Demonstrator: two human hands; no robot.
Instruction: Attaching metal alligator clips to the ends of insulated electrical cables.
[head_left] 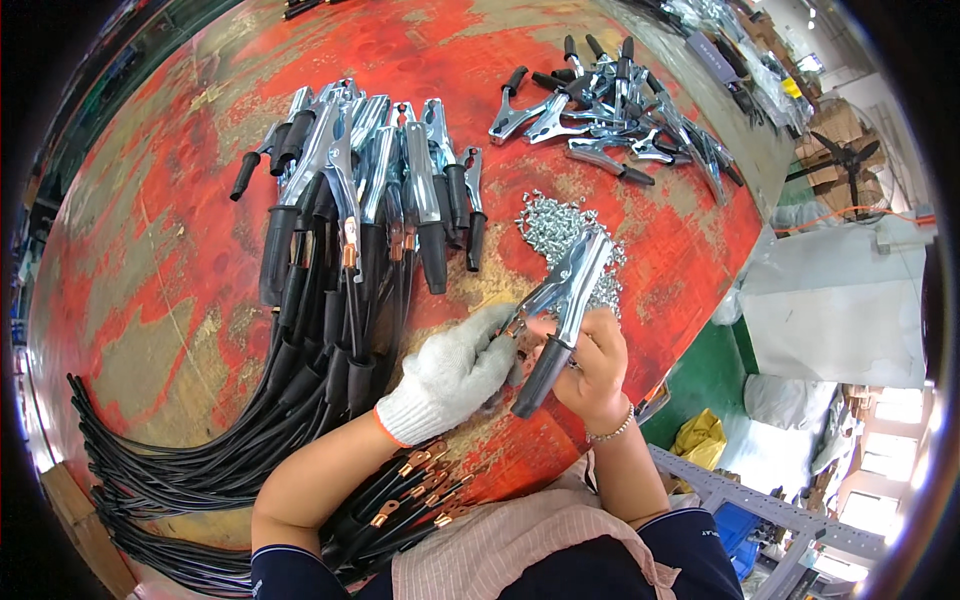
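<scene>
A silver metal spring clamp (583, 285) with black handle sleeves is held between my hands, jaws pointing away from me. My left hand (450, 375), in a white knit glove, is closed on its left handle, where a bit of copper shows by the fingertips. My bare right hand (598, 365), with a beaded bracelet, is closed behind the right handle. Its fingers reach in between the two handles; whether a small piece is pinched there is hidden. Just beyond the clamp lies a pile of small silver screws (553, 225).
To the left, several clamps (375, 165) are heaped, joined to black cables (200, 465) that curve along the worn red table (130, 270). Loose clamps (625, 110) are piled far right. Cable ends with copper lugs (385, 512) lie near my left forearm. A fan (848, 165) stands beyond the right edge.
</scene>
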